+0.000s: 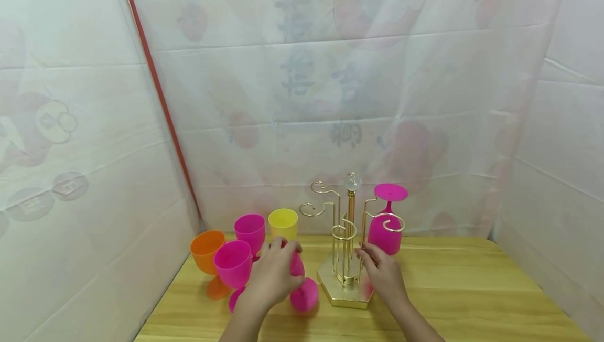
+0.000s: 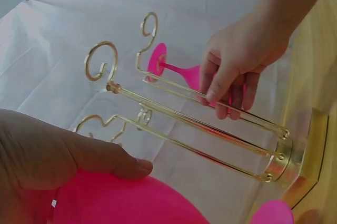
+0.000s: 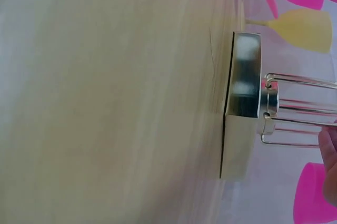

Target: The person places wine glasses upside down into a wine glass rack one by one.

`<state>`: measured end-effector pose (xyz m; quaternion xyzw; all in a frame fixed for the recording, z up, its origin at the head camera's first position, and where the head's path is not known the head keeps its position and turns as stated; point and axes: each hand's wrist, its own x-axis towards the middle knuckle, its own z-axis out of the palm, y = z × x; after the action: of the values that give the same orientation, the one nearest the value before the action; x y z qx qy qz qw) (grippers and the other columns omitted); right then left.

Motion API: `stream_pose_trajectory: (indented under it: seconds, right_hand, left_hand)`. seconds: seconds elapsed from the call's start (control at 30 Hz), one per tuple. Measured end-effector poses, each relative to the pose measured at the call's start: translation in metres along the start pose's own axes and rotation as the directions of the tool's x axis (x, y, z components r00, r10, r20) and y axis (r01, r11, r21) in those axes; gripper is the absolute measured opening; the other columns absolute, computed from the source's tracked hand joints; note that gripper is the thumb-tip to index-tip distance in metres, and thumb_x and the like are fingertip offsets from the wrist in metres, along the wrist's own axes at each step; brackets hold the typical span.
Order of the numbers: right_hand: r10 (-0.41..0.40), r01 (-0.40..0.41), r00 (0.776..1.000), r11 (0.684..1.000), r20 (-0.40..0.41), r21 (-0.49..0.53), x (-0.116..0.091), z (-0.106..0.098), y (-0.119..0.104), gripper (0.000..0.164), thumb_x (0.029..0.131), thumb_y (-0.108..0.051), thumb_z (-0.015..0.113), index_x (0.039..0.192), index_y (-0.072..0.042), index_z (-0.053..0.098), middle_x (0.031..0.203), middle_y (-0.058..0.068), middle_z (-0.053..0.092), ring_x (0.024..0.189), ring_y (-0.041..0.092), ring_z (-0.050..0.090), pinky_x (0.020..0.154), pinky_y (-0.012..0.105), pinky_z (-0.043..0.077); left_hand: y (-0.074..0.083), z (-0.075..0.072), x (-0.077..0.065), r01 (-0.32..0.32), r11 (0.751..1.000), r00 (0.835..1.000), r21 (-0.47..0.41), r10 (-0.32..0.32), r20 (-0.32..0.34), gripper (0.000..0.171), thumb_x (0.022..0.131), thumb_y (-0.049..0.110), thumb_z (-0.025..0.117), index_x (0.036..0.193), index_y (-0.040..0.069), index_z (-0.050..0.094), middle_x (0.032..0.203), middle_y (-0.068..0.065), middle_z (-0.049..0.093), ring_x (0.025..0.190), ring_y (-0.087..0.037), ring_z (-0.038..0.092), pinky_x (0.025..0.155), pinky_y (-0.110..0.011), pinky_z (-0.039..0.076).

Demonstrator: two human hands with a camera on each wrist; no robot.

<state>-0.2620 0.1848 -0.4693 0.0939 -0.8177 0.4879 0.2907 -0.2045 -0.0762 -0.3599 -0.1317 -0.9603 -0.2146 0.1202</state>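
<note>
My left hand point(image 1: 272, 275) grips a bright pink plastic goblet by its bowl point(image 2: 126, 200), its foot point(image 1: 304, 295) showing below the fingers. Most of that bowl is hidden behind the hand in the head view. A gold wire goblet rack point(image 1: 346, 301) with curled hooks and a clear ball on top stands to the right. The right hand point(image 1: 384, 275) pinches one of its upright wires, thumb against fingers, as the left wrist view also shows. Behind this hand another pink goblet point(image 1: 388, 237) hangs upside down from a hook, foot uppermost.
Left of the rack stand an orange goblet point(image 1: 206, 255), two pink goblets point(image 1: 233, 266) and a yellow goblet point(image 1: 283, 220), close together and upright. A wooden table point(image 1: 462, 289) carries everything. Pale printed sheeting point(image 1: 264, 85) encloses it at the back and sides.
</note>
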Motion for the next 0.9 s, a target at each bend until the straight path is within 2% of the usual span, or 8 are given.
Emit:
stream_pose_trajectory:
  seconds: [0.13, 0.27, 0.53, 0.6, 0.73, 0.9]
  right_hand:
    - [-0.009, 0.009, 0.999, 1.0, -0.032, -0.017, -0.001, -0.002, 0.001, 0.016, 0.092, -0.016, 0.07, 0.106, -0.008, 0.073, 0.096, 0.003, 0.076, 0.083, 0.01, 0.071, 0.07, 0.018, 0.056]
    - [-0.02, 0.019, 0.998, 1.0, -0.052, -0.007, -0.002, -0.005, 0.004, 0.013, 0.091, -0.014, 0.071, 0.102, -0.008, 0.073, 0.089, 0.0, 0.075, 0.075, 0.004, 0.066, 0.064, 0.018, 0.055]
    - [-0.056, 0.057, 0.994, 0.998, -0.09, 0.017, -0.004, -0.008, 0.003, 0.011, 0.089, -0.012, 0.072, 0.1, -0.012, 0.073, 0.086, -0.004, 0.074, 0.071, 0.002, 0.065, 0.061, 0.018, 0.055]
    - [-0.055, 0.058, 0.993, 0.998, -0.106, 0.023, -0.005, -0.009, 0.001, 0.011, 0.088, -0.011, 0.073, 0.099, -0.013, 0.073, 0.085, -0.005, 0.073, 0.07, 0.003, 0.064, 0.06, 0.018, 0.054]
    - [-0.045, 0.051, 0.993, 0.997, -0.112, 0.051, -0.007, -0.01, -0.004, 0.01, 0.088, -0.012, 0.073, 0.098, -0.014, 0.073, 0.083, -0.006, 0.07, 0.069, 0.005, 0.064, 0.061, 0.018, 0.054]
    - [-0.023, 0.033, 0.995, 0.994, -0.094, 0.107, -0.009, -0.009, -0.009, 0.008, 0.092, -0.014, 0.07, 0.099, -0.015, 0.072, 0.083, 0.001, 0.072, 0.07, 0.011, 0.067, 0.061, 0.02, 0.055]
  left_hand:
    - [-0.002, -0.006, -0.003, -0.031, 0.998, 0.999, -0.056, 0.03, -0.019, 0.047, 0.069, 0.03, 0.087, 0.108, 0.026, 0.062, 0.114, -0.001, 0.055, 0.104, -0.026, 0.049, 0.067, -0.042, 0.049]
    - [-0.005, -0.011, -0.004, -0.033, 0.991, 0.999, -0.129, 0.032, -0.013, 0.047, 0.069, 0.03, 0.087, 0.109, 0.027, 0.062, 0.117, 0.001, 0.054, 0.105, -0.025, 0.048, 0.066, -0.042, 0.05]
    - [-0.009, -0.019, -0.006, -0.056, 0.965, 0.998, -0.258, 0.054, -0.015, 0.047, 0.073, 0.029, 0.086, 0.113, 0.025, 0.062, 0.116, 0.007, 0.053, 0.108, -0.024, 0.048, 0.071, -0.035, 0.054]
    - [-0.01, -0.021, -0.007, -0.057, 0.953, 0.998, -0.299, 0.058, -0.006, 0.047, 0.074, 0.029, 0.086, 0.114, 0.025, 0.061, 0.119, 0.006, 0.053, 0.11, -0.024, 0.047, 0.074, -0.035, 0.055]
    - [-0.01, -0.026, -0.009, -0.052, 0.913, 0.998, -0.404, 0.061, 0.011, 0.047, 0.076, 0.03, 0.085, 0.115, 0.027, 0.06, 0.123, 0.004, 0.052, 0.113, -0.025, 0.047, 0.076, -0.034, 0.056]
    - [-0.012, -0.03, -0.01, -0.069, 0.872, 0.997, -0.485, 0.079, 0.0, 0.047, 0.077, 0.031, 0.084, 0.116, 0.025, 0.059, 0.122, 0.002, 0.053, 0.107, -0.023, 0.052, 0.074, -0.029, 0.056]
